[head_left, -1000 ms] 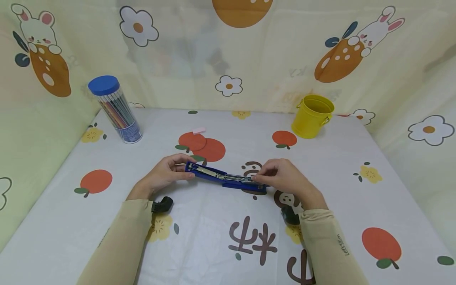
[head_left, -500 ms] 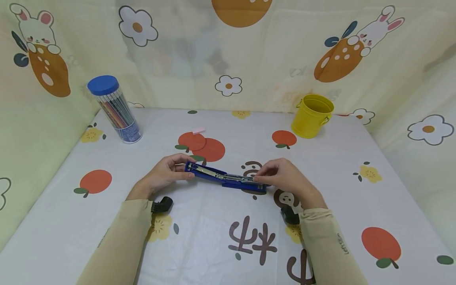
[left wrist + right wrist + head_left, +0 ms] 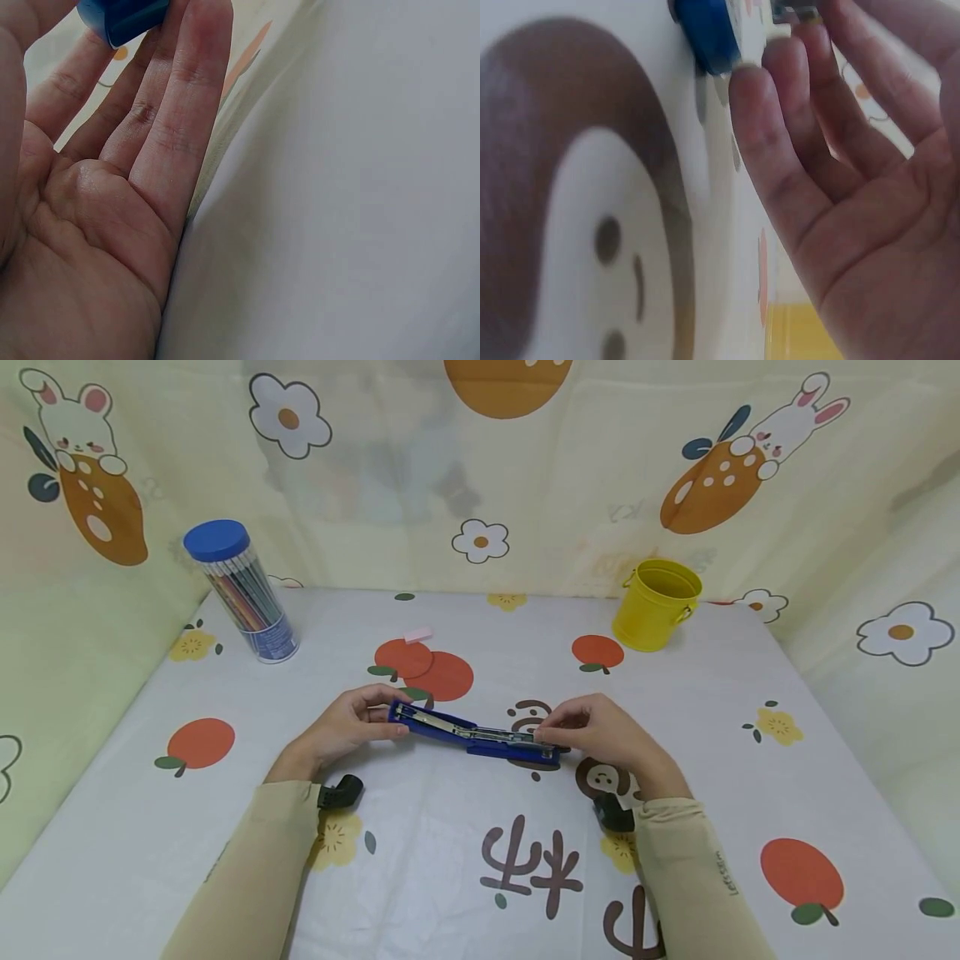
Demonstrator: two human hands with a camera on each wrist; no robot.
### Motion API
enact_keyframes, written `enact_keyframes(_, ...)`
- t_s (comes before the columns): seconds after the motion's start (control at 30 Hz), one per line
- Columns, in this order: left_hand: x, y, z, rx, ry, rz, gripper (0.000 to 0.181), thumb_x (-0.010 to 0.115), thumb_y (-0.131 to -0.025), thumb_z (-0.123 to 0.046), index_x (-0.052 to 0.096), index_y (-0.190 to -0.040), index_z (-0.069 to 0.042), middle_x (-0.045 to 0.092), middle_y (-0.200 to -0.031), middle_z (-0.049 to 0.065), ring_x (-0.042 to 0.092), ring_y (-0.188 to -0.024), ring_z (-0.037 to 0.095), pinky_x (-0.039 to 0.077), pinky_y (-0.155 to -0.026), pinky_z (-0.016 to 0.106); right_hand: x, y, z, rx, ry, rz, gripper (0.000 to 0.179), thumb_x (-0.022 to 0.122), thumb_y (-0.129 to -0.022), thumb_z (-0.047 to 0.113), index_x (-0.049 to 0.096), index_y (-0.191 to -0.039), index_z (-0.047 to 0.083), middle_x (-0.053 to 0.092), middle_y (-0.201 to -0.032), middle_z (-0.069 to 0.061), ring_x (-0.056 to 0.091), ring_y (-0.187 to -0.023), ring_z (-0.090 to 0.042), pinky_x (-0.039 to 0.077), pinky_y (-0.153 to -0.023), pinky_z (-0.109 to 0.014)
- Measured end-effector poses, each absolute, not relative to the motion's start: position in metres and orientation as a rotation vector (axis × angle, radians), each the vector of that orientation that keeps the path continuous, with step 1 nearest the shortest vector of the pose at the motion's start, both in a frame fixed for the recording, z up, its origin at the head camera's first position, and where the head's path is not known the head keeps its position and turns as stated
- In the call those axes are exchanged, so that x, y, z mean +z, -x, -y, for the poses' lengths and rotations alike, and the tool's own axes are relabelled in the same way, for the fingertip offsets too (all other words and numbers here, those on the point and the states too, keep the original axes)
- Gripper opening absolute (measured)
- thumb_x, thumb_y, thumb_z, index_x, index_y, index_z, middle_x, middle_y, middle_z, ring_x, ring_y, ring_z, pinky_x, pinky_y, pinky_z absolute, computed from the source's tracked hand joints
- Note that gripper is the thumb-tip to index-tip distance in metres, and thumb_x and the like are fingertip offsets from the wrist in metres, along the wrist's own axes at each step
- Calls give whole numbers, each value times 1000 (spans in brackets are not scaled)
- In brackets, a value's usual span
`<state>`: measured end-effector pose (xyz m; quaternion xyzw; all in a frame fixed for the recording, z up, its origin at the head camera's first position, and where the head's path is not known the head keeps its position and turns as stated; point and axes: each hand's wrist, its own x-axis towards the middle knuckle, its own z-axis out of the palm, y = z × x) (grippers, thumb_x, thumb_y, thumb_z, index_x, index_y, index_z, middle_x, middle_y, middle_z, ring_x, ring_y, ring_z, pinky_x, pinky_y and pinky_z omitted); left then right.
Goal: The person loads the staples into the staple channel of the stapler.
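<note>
A blue stapler [image 3: 471,745] lies swung wide apart across the middle of the table, its metal inside facing up. My left hand [image 3: 352,720] grips its left end between thumb and fingers. In the left wrist view, that blue end [image 3: 124,21] shows at the fingertips. At the other end, my right hand [image 3: 600,735] pinches with thumb and fingertips at the metal rail. The right wrist view has a small metal part [image 3: 795,12] between the fingertips, beside the stapler's blue base [image 3: 709,34]; I cannot tell whether it is a loose piece.
A clear tube of pencils with a blue lid [image 3: 243,589] stands at the back left. A yellow bucket [image 3: 651,610] stands at the back right. Beyond the stapler lies a small pink block [image 3: 418,635]. Printed curtains [image 3: 390,493] enclose the table.
My right fingertips have shifted very slightly to the right along the metal rail. The left hand and the stapler stay in place.
</note>
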<state>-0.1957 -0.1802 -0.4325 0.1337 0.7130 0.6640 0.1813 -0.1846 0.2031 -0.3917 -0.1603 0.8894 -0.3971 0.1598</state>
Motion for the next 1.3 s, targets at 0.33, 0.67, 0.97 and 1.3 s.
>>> enact_keyframes(0.33,-432,195,180,1862,-385,-2025,49,80,-84,1,59,-128,3,64,-122,17,67,-101,25,58,-84,32,-391,185,-209,-1198,532,-2458,41,89,-79,24,75,-113,8,70,-101,-5,62,-90,-25,53,-84,-39)
enact_keyframes(0.67,-432,194,180,1854,-369,-2030,49,80,-84,0,59,-128,2,64,-123,17,67,-102,24,57,-85,32,-398,186,-207,-1185,493,-2472,45,92,-74,21,73,-114,11,68,-98,-4,62,-92,-24,55,-84,-36)
enact_keyframes(0.97,-433,195,180,1856,-368,-2024,50,80,-84,0,59,-129,2,63,-123,18,66,-101,26,57,-85,33,-401,185,-207,-1149,454,-2502,36,91,-76,22,77,-107,11,69,-96,-2,61,-87,-23,54,-80,-36)
enact_keyframes(1.3,-434,194,180,1884,-392,-2006,48,80,-84,1,60,-128,3,65,-119,17,67,-99,23,58,-83,32,-399,184,-206,-1142,448,-2505,31,91,-76,21,78,-104,14,70,-95,-1,61,-86,-23,54,-80,-35)
